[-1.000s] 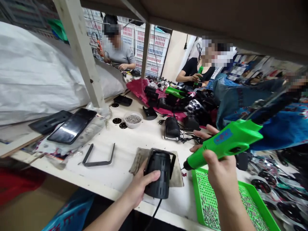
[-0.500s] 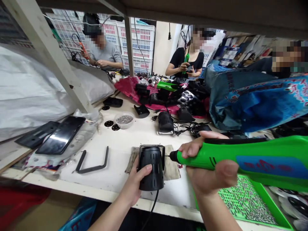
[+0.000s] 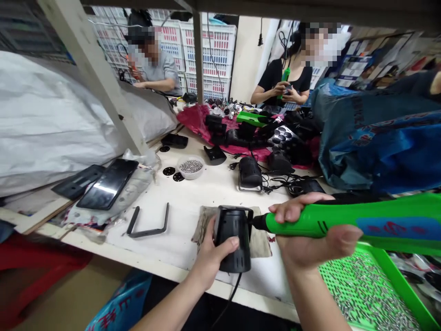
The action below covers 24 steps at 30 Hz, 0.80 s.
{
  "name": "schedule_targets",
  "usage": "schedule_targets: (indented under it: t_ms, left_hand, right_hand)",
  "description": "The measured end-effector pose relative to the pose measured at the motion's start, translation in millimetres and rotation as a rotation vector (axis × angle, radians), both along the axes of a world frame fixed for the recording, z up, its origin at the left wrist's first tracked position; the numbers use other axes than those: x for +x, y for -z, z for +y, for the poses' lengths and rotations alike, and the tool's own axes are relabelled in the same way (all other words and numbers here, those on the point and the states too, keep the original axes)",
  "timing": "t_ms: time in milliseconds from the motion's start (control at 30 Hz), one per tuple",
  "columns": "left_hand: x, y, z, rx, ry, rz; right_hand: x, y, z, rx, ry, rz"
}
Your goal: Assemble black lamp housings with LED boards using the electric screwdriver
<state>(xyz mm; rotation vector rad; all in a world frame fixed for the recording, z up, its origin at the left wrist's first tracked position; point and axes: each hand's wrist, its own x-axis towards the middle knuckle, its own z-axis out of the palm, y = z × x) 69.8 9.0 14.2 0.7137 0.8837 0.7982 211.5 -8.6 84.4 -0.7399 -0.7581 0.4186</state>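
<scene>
Black case (image 3: 237, 227): six o'clock, over cloth (image 3: 261, 244) | our left hand (image 3: 210, 255): grasping it | our right hand (image 3: 299, 246): wrapped round screwdriver (image 3: 368, 212), nose at three-o'clock bracket (image 3: 250, 225) | we should press squarely, case braced

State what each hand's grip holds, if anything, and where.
Left grip: black housing, by its side, thumb across its face. Right grip: green power driver, around its front section.

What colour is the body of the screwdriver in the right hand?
Bright green, on the power screwdriver; the head view shows it.
</scene>
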Motion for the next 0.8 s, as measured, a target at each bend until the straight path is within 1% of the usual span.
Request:
schedule_targets:
  t_ms: [100,200,300,400,500,633,700,800]
  left_hand:
    - [1,-0.7,1,0.009,0.025,0.008]
    - [2,-0.6,2,0.022,0.053,0.011]
    - [3,-0.1,2,0.064,0.063,-0.009]
    - [4,1.1,3,0.123,0.073,0.010]
    - [3,2.9,5,0.181,0.090,0.054]
    - [2,5.0,9,0.252,0.097,0.079]
    - [1,4.9,11,0.206,0.114,0.044]
    - [0,2.9,12,0.040,0.103,-0.027]
  right_hand:
    - [4,-9.7,-10,0.009,0.058,-0.056]
    - [-6,-24.7,-17,0.071,0.125,-0.124]
    - [-23,-31.9,-13,0.073,0.092,-0.165]
    - [-36,-28.0,0,0.058,-0.001,-0.175]
    - [-40,-20.5,11,0.044,-0.080,-0.139]
    - [-39,-15.8,20,0.069,-0.081,-0.103]
    - [-35,-18.1,19,0.060,-0.085,-0.119]
    - [-28,-26.1,6,0.045,-0.033,-0.151]
